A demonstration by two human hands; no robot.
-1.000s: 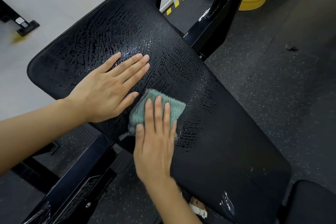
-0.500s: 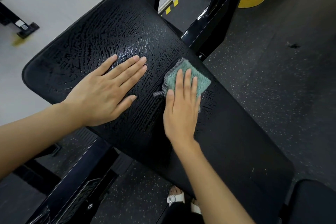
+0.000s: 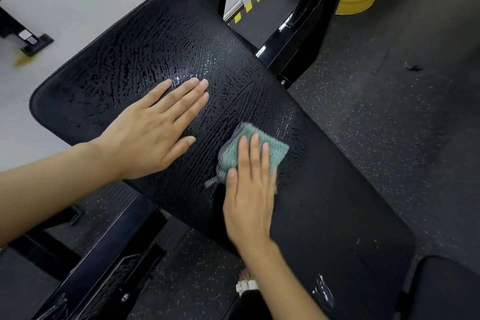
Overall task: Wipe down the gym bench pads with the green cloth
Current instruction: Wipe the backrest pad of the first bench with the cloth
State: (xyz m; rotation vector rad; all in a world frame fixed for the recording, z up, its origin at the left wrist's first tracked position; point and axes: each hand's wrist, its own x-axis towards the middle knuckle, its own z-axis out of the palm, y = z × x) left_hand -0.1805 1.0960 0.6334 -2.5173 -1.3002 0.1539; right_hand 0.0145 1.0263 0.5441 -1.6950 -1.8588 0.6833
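Both hands lie flat on the pad [image 3: 111, 65]. My left hand [image 3: 153, 132] is spread palm down with straight fingers; it grasps nothing and only braces. My right hand [image 3: 249, 197] is flat too, its straight fingers pressing the cloth [image 3: 278, 149] onto the pad rather than gripping it. The cloth is folded small. It shows past the right fingertips and beside the right thumb, and lies near the left thumb without touching it. The right hand is slightly blurred, so I judge it to be mid-stroke.

A beaded wet film covers the pad under and beyond the left hand and around the cloth. To the right of the right hand the pad looks matt and dry, so by my reading that stretch has not yet been wiped. A pale smear [image 3: 322, 291] sits to the right of the right forearm.

To do this step well:
- Press evenly through the whole flat of the fingers, so the cloth does not bunch or slide out from under them.
- Overlap each stroke with the one beside it.
- Carry each stroke out to both long edges of the pad.
- Work rightward from the wet part into the dry part, and give the smear firmer pressure.
- Lift the left hand and set it down elsewhere, or the patch beneath it goes uncleaned.
- Refold the cloth to a fresh face once it looks soiled.

A second pad [image 3: 446, 291], farther right than the forearm, looks untouched.
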